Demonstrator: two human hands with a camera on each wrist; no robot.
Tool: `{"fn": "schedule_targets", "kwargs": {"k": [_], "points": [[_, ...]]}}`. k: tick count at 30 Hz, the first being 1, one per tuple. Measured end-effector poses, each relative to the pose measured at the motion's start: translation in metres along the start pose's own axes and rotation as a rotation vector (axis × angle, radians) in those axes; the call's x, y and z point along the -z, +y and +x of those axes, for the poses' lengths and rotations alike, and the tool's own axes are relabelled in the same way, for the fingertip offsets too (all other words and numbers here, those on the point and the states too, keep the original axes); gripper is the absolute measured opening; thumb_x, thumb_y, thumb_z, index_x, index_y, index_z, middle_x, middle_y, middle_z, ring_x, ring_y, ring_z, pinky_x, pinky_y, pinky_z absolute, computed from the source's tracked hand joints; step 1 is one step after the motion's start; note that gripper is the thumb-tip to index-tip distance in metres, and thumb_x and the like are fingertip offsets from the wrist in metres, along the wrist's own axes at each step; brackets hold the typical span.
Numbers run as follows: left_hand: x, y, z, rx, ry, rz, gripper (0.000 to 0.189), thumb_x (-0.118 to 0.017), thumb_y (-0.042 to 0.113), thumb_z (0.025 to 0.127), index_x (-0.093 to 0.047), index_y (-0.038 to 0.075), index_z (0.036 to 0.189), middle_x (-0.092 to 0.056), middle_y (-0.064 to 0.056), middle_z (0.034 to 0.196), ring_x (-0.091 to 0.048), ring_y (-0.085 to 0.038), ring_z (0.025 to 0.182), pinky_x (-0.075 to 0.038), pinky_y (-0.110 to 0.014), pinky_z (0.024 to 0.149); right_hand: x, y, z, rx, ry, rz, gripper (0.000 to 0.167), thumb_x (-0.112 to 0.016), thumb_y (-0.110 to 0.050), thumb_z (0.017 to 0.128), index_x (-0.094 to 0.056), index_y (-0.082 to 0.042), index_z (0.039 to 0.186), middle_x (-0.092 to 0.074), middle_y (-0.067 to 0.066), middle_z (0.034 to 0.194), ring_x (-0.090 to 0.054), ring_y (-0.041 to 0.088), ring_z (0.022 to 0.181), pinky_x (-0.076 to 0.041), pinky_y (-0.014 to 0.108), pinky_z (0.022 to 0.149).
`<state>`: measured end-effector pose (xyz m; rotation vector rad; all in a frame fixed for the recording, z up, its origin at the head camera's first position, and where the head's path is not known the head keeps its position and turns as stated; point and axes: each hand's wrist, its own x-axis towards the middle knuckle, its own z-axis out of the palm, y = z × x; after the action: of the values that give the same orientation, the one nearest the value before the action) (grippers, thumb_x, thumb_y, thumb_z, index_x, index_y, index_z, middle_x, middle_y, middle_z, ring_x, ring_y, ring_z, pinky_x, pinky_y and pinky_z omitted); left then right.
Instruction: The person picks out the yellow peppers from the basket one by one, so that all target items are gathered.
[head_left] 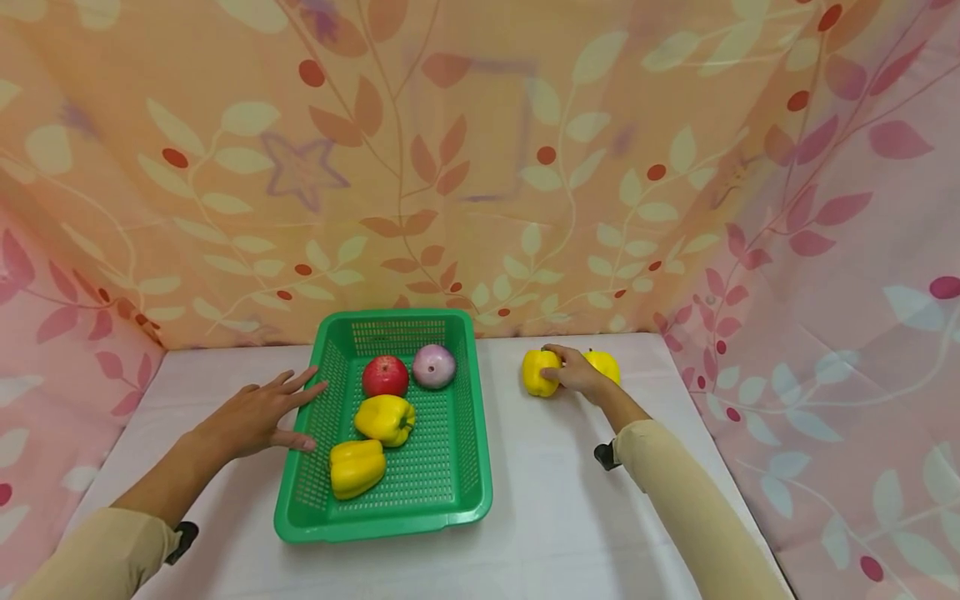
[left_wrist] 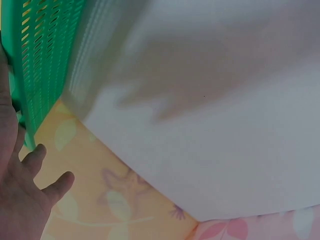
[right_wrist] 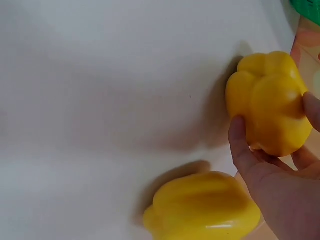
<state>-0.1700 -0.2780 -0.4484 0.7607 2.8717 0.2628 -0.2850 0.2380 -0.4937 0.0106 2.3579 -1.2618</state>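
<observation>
My right hand (head_left: 581,375) holds a yellow bell pepper (head_left: 536,373) at the table's back right, thumb on one side and fingers on the other. In the right wrist view this bell pepper (right_wrist: 270,102) shows its lobed end. A second yellow bell pepper (right_wrist: 202,207) lies beside the hand. My left hand (head_left: 251,418) has its fingers spread at the left rim of a green basket (head_left: 390,528). Inside the basket are a red pomegranate (head_left: 386,377), a purple onion (head_left: 434,367) and two yellow bell peppers, one in the middle (head_left: 381,418) and one nearer me (head_left: 356,469).
A white-covered table (head_left: 540,517) carries the basket and the peppers. Floral cloth (head_left: 480,167) hangs along the back edge, and pink floral cloth (head_left: 847,350) stands at the right side. More cloth closes the left side.
</observation>
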Motion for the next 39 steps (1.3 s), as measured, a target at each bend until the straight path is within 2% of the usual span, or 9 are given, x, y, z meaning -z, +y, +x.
{"fn": "schedule_targets", "kwargs": {"k": [4,9,12,16,25,29,32,35,39], "points": [[0.001,0.001,0.0,0.001,-0.001,-0.003,0.094,-0.075,0.061,0.076,-0.046,0.007,0.148,-0.035,-0.024,0.156,-0.034,-0.056,0.136,-0.038,-0.075,0.094,-0.004,0.001,0.001,-0.009,0.017,0.004,0.066,-0.059,-0.019,0.101,-0.027,-0.012,0.158,-0.028,0.019,0.158,-0.037,0.036,0.134,-0.035,0.052,0.113],[0.003,0.002,0.0,-0.001,0.002,-0.003,0.094,-0.074,0.061,0.076,-0.046,0.007,0.148,-0.035,-0.024,0.156,-0.035,-0.056,0.135,-0.039,-0.075,0.094,-0.01,0.004,0.003,-0.009,0.001,0.071,0.072,-0.051,-0.019,0.103,-0.008,-0.015,0.161,-0.009,0.017,0.166,-0.015,0.036,0.149,-0.01,0.056,0.121],[0.003,0.002,-0.001,0.001,0.0,-0.005,0.094,-0.074,0.062,0.076,-0.046,0.007,0.148,-0.035,-0.023,0.156,-0.035,-0.056,0.135,-0.039,-0.074,0.094,-0.012,0.003,0.003,-0.001,-0.011,0.102,0.074,-0.048,-0.018,0.103,-0.002,-0.015,0.161,-0.003,0.017,0.166,-0.006,0.035,0.151,-0.003,0.056,0.121],[0.001,0.002,-0.001,0.002,0.004,-0.004,0.094,-0.073,0.063,0.076,-0.047,0.007,0.148,-0.035,-0.023,0.155,-0.035,-0.056,0.135,-0.039,-0.074,0.094,-0.013,0.003,0.003,-0.002,-0.008,0.108,0.075,-0.049,-0.019,0.103,-0.003,-0.015,0.161,-0.003,0.015,0.167,-0.006,0.035,0.152,-0.003,0.057,0.12],[0.0,0.002,-0.001,0.005,0.002,-0.007,0.093,-0.075,0.06,0.077,-0.046,0.008,0.148,-0.035,-0.023,0.156,-0.034,-0.056,0.136,-0.038,-0.075,0.094,-0.016,-0.002,0.004,-0.036,0.075,0.077,0.076,-0.052,-0.024,0.1,-0.008,-0.016,0.161,-0.008,0.014,0.167,-0.009,0.036,0.152,-0.007,0.057,0.12],[0.001,0.002,-0.001,-0.001,0.004,-0.003,0.093,-0.075,0.06,0.077,-0.046,0.007,0.148,-0.035,-0.024,0.155,-0.035,-0.056,0.135,-0.038,-0.075,0.094,-0.011,-0.016,0.001,-0.027,0.142,0.036,0.082,-0.058,-0.035,0.098,-0.009,-0.016,0.161,-0.009,0.013,0.167,-0.007,0.037,0.152,-0.009,0.059,0.12],[0.001,0.002,-0.001,-0.001,0.004,-0.002,0.093,-0.075,0.06,0.077,-0.046,0.007,0.148,-0.035,-0.024,0.155,-0.035,-0.056,0.135,-0.039,-0.075,0.094,-0.006,-0.029,-0.001,-0.002,0.173,0.059,0.089,-0.064,-0.045,0.095,-0.01,-0.02,0.161,-0.01,0.013,0.167,-0.008,0.036,0.152,-0.011,0.058,0.12],[0.001,0.003,-0.002,-0.002,0.005,-0.002,0.093,-0.074,0.061,0.077,-0.047,0.008,0.148,-0.036,-0.024,0.155,-0.036,-0.056,0.135,-0.039,-0.074,0.094,-0.003,-0.048,-0.004,0.03,0.175,0.104,0.095,-0.068,-0.053,0.09,-0.012,-0.024,0.161,-0.01,0.014,0.166,-0.012,0.037,0.151,-0.015,0.059,0.119],[0.002,0.003,-0.002,-0.005,0.009,-0.001,0.093,-0.074,0.061,0.077,-0.048,0.007,0.147,-0.037,-0.024,0.154,-0.036,-0.056,0.135,-0.039,-0.074,0.093,-0.005,-0.076,-0.012,0.114,0.132,0.135,0.093,-0.068,-0.052,0.091,-0.013,-0.026,0.161,-0.01,0.017,0.165,-0.016,0.041,0.149,-0.02,0.06,0.117]]}}
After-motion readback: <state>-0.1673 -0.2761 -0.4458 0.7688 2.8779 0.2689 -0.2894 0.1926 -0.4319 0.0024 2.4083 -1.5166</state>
